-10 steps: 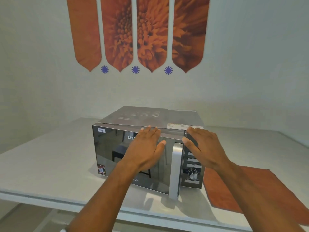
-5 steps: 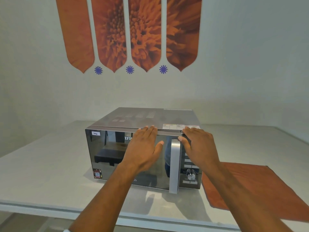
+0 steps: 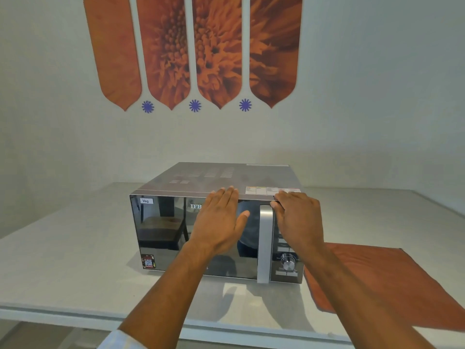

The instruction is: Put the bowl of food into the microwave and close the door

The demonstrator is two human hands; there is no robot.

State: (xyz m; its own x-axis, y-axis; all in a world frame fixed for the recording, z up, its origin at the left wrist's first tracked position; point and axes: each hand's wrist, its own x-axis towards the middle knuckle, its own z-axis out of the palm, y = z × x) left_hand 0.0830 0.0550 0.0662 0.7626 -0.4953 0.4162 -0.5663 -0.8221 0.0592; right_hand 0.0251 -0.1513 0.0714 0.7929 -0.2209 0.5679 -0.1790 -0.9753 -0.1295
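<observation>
On the counter, under both hands: the microwave (image 3: 216, 230) stands square to the person, its mirrored door (image 3: 196, 235) flush with the body.
Left hand (image 3: 221, 222): flat and spread, palm pressed on the door glass, fingertips reaching its top edge; it grips nothing.
Right hand (image 3: 299, 220): just right of the left hand, laid over the control panel (image 3: 286, 260), fingers loosely bent against the top corner beside the silver handle (image 3: 264, 245); nothing held.
Bowl of food: not visible anywhere; the glass only reflects the room, so I cannot tell whether it sits inside.
Progress: the door looks shut, so the task reads as finished or nearly so, perhaps a last push to latch.
Left to do: probably only lifting both hands away.
Around: a rust-coloured mat (image 3: 382, 283) lies right of the right hand, bare; the dial (image 3: 288, 263) sits below that hand.
In the way: nothing near either hand on the counter (image 3: 63, 260).
</observation>
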